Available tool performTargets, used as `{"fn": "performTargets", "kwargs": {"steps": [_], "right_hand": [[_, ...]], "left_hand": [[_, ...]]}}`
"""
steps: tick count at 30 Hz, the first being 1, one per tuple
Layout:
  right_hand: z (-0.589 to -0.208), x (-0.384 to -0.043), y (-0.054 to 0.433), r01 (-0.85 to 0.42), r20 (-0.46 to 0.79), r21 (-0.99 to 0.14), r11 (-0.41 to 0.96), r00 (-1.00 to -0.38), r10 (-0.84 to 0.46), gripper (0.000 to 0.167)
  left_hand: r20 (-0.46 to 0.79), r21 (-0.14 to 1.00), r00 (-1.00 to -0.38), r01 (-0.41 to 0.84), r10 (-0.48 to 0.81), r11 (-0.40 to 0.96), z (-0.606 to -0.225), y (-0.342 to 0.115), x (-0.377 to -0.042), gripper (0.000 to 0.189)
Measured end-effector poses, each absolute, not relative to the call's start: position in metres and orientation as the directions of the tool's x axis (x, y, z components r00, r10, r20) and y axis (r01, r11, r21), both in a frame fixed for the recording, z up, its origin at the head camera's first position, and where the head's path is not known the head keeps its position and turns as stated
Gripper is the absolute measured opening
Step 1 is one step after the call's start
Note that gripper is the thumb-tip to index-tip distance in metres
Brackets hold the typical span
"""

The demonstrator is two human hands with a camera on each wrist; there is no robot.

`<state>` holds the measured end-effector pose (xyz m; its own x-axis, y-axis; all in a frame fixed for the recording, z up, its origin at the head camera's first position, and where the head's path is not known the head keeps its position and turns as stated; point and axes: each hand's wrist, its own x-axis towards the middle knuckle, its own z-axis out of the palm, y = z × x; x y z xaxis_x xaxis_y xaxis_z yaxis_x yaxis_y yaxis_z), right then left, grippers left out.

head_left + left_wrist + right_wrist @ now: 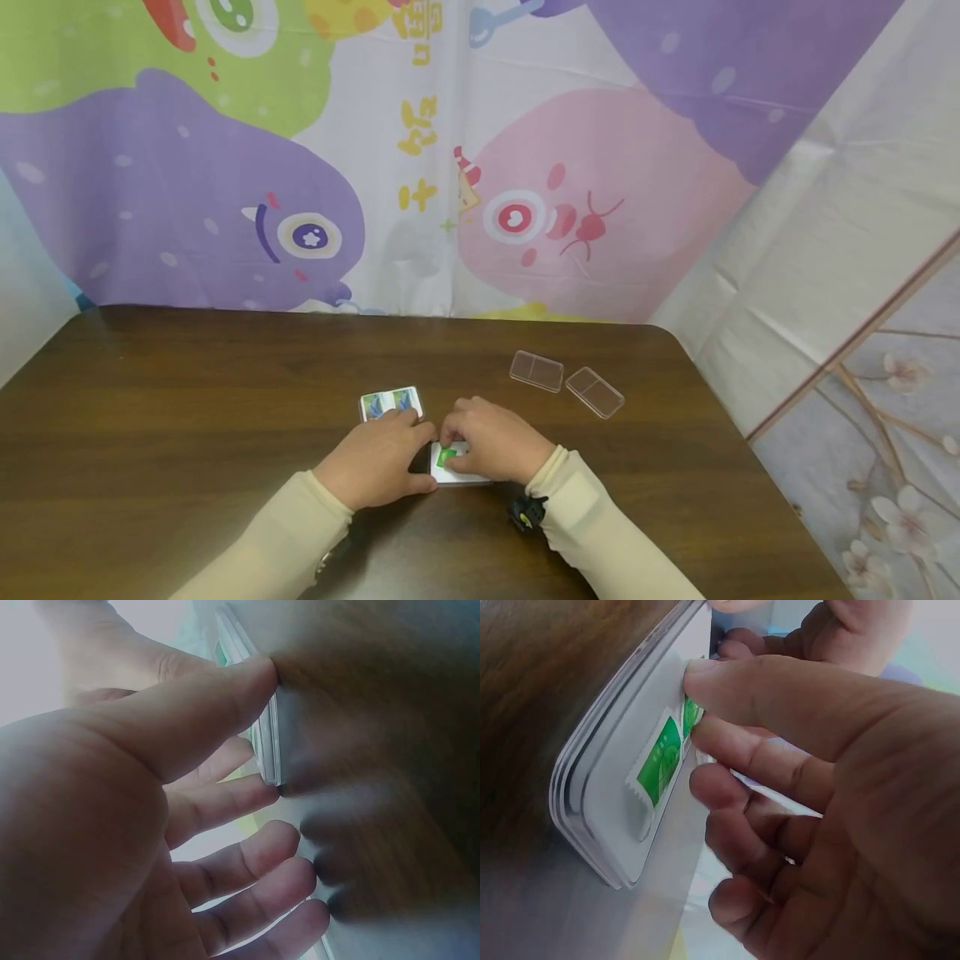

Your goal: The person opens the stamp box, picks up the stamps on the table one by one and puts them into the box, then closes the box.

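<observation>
yellow characters [417, 125] in a column on the cartoon backdrop [637, 150], too unclear to read

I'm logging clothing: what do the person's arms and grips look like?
The left sleeve and right sleeve are pale cream with snug cuffs. A black device marked yellow-green sits at the right cuff. Left grip and right grip are ungloved.

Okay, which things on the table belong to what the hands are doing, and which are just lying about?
Seem part of the job:
left hand
right hand
white card
green stamps

Seem just lying about:
two clear cases
picture card, partly hidden by the left hand
</observation>
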<state>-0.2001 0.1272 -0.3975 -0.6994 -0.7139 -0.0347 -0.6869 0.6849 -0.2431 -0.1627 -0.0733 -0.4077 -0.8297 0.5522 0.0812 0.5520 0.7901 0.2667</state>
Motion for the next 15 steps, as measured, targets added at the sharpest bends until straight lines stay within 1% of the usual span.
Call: {"fn": "performTargets", "kwargs": {"steps": [5,15], "right_hand": [[-0.3970,-0.1996,0.1271,-0.715,-0.040,-0.268,0.645,-0.661,-0.749,0.012],[-0.3964,-0.2004,0.1280,-0.723,-0.068,-0.289,0.627,-0.638,-0.767,0.012]], "left_hand": [[0.082,0.262,-0.829,0.553,0.553,0.791,-0.4079,-0.0731,-0.1631,0.051],[0.067,0.265,-0.831,0.548,0.552,0.793,-0.4078,-0.0730,-0.1632,0.046]]}}
